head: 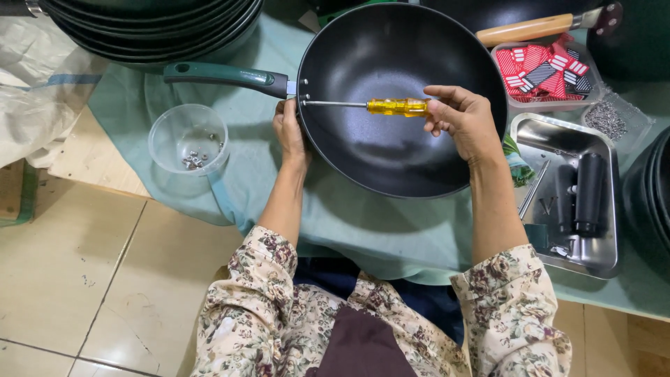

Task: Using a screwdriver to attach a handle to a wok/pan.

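A black wok (391, 146) with a green handle (223, 75) lies on a light green cloth (349, 230). My left hand (289, 131) grips the wok's rim just below the spot where the handle joins it. My right hand (462, 119) holds a yellow-handled screwdriver (398, 106) inside the wok. Its thin metal shaft points left, and the tip rests on the screws at the handle joint.
A clear plastic cup (187, 143) with small screws sits to the left. A stack of black woks (153, 28) is at top left. At right, a steel tray (600, 262) holds black handles, behind it red-and-black tags (548, 70), a bag of screws (606, 119) and a wooden-handled wok (530, 28).
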